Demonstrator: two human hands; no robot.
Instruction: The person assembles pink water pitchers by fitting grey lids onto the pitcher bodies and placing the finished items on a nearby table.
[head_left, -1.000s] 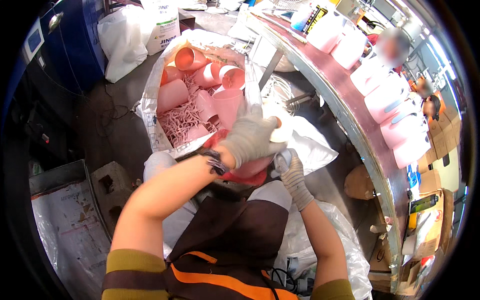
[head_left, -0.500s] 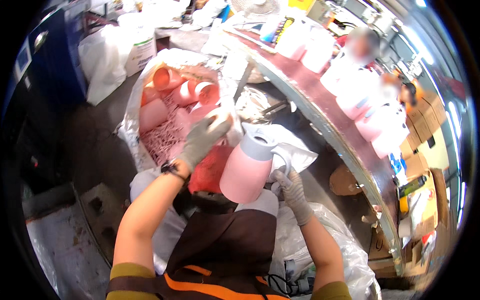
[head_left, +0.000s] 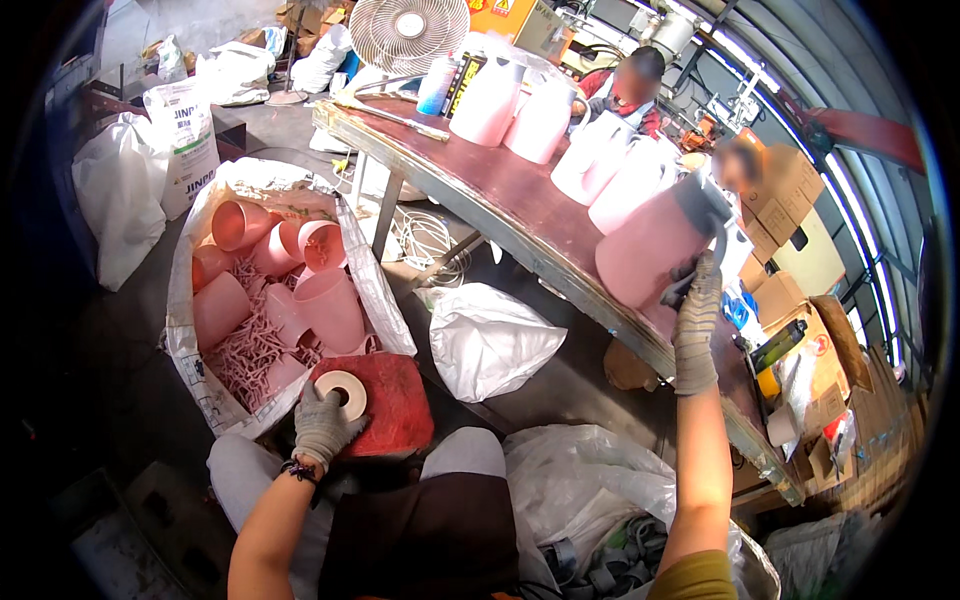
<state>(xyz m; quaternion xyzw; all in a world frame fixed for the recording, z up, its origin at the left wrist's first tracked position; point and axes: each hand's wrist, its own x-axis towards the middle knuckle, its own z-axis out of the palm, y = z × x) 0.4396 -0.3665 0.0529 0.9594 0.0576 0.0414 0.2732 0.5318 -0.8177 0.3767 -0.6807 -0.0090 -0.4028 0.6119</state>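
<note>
My right hand (head_left: 697,325), in a grey striped glove, grips the handle of a pink jug (head_left: 638,248) with a grey top. It holds the jug, tilted, at the table's near edge; whether the base touches the tabletop I cannot tell. My left hand (head_left: 325,430), also gloved, has its fingers and thumb curled round a cream ring (head_left: 348,379) that looks like a tape roll. Beneath the ring is a red padded block (head_left: 398,402) in front of my knees.
A white sack (head_left: 182,345) of pink cups and plastic scraps stands at left. More pink jugs (head_left: 486,102) line the long table (head_left: 470,175). A white bag (head_left: 492,340) lies below it. Grey parts fill a clear bag (head_left: 590,460). People are beyond the table, near a fan (head_left: 408,30).
The pink jug has moved from above my lap up and right to the table with my right hand. My left hand has come down onto the cream ring. The view has shifted.
</note>
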